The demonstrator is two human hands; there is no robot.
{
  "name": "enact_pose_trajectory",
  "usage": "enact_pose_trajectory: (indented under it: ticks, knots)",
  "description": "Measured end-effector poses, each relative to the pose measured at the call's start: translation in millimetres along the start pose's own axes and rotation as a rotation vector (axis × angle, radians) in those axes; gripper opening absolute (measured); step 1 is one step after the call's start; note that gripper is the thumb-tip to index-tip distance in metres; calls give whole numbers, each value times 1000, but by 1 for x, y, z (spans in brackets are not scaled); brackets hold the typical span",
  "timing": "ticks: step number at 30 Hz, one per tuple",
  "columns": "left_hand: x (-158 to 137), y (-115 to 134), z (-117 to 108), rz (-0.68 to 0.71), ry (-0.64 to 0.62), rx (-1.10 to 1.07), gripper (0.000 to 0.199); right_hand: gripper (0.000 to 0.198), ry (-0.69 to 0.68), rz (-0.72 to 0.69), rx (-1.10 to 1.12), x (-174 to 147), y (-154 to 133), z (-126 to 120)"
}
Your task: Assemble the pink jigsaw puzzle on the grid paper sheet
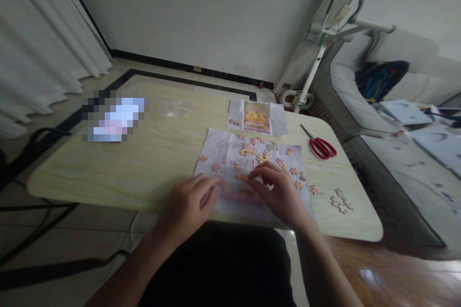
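Over the near edge of a printed paper sheet [212,146], my right hand [275,187] pinches a small orange-pink puzzle piece [245,177] between thumb and fingertips. My left hand [196,196] rests at the sheet's near left edge, fingers stretched toward the middle, with nothing visible in it. Several loose puzzle pieces lie spread on the sheet, among them a yellow piece with a dark eye [263,157], a pink piece [216,167] and an orange piece [298,185]. Behind them lies a picture sheet [256,117] showing a yellow cartoon figure.
Red-handled scissors [323,147] lie on the wooden table [144,168] at the right. Brown cut-out scraps [340,201] are near its right corner. A clear plastic bag [175,109] and a pixelated bright screen [118,120] are at the left. A grey sofa [392,172] stands beyond.
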State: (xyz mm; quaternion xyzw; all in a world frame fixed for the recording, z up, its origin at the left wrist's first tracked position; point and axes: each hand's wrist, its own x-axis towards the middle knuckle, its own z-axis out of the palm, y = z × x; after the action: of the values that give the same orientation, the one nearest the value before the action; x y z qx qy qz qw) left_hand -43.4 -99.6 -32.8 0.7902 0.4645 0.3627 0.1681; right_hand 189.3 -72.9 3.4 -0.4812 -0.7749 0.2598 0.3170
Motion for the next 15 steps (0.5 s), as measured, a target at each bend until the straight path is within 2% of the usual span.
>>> enact_pose_trajectory:
  ticks: [5, 9, 12, 15]
  knots:
    - [0, 1, 0, 11, -5, -4, 23, 9, 80, 151, -38, -10, 8, -28]
    - [0, -2, -1, 16, -2, -5, 22, 11, -2, 210, -28, -16, 13, -35]
    - [0, 4, -5, 42, 43, -7, 23, 11, -44, 212, 95, -22, 5, -33]
    - [-3, 27, -10, 103, 118, -27, 23, 13, -43, 207, 274, -32, -12, -28]
